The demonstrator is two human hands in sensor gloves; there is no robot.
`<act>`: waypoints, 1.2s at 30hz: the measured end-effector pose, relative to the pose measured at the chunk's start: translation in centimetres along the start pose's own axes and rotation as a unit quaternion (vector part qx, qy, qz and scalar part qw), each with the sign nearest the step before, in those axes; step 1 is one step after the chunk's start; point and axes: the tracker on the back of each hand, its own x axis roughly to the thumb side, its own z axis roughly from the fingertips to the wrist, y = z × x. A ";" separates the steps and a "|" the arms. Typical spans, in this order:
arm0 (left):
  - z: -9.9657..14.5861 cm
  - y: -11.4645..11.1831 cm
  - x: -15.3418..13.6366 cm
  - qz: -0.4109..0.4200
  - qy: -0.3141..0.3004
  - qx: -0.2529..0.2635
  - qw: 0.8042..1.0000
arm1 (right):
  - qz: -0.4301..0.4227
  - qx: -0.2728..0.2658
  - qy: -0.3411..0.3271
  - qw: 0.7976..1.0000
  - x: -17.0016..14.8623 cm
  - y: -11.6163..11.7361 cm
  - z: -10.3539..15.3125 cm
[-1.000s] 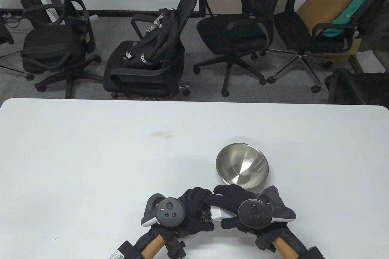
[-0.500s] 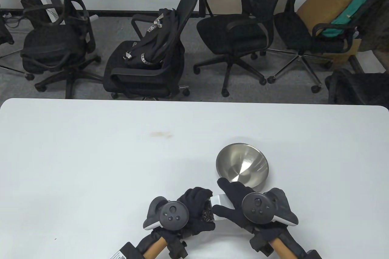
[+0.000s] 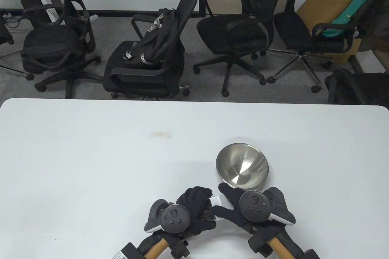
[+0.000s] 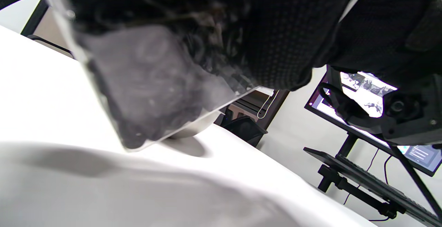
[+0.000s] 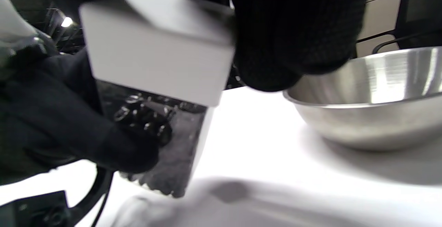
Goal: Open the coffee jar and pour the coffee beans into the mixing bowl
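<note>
The task is at its opening step: the coffee jar (image 3: 209, 210), clear-walled and full of dark beans, is held tilted above the table (image 3: 91, 155) near its front edge, the left hand (image 3: 194, 210) wrapped around its body and the right hand (image 3: 234, 202) grasping the white lid (image 5: 155, 40), which looks seated on the jar, so opening and pouring are both left to do. The steel mixing bowl (image 3: 242, 169) stands empty just beyond the right hand, with bare tabletop stretching leftward and away
</note>
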 end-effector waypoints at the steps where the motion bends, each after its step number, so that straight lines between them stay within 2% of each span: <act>1: 0.0 0.0 0.0 0.003 0.000 -0.005 1.000 | -0.001 0.004 -0.005 1.000 0.0 0.0 0.0; 12: 0.0 0.0 -0.4 0.040 -0.019 -0.023 0.999 | 0.046 0.019 -0.099 0.994 0.8 -0.8 0.3; 19: 0.0 0.1 -0.5 0.049 -0.023 -0.026 0.998 | 0.068 0.034 -0.121 0.990 1.4 -0.9 0.6; 22: 0.0 0.2 -0.4 0.044 -0.020 -0.020 0.999 | 0.070 0.040 -0.097 0.992 1.3 -0.8 0.7; 25: 0.0 0.3 -0.1 0.029 -0.016 -0.013 0.999 | 0.033 0.013 -0.021 0.999 1.0 -0.8 0.8; 28: 0.0 0.2 0.1 0.019 -0.013 -0.008 1.000 | 0.036 -0.006 0.021 0.999 0.9 -0.8 0.8; 31: 0.0 0.1 0.2 0.012 -0.011 -0.004 1.000 | 0.057 0.008 0.039 0.998 0.9 -0.5 0.7; 36: 0.1 0.0 0.1 0.007 -0.009 -0.007 1.000 | 0.025 0.016 0.042 0.999 0.7 0.2 0.3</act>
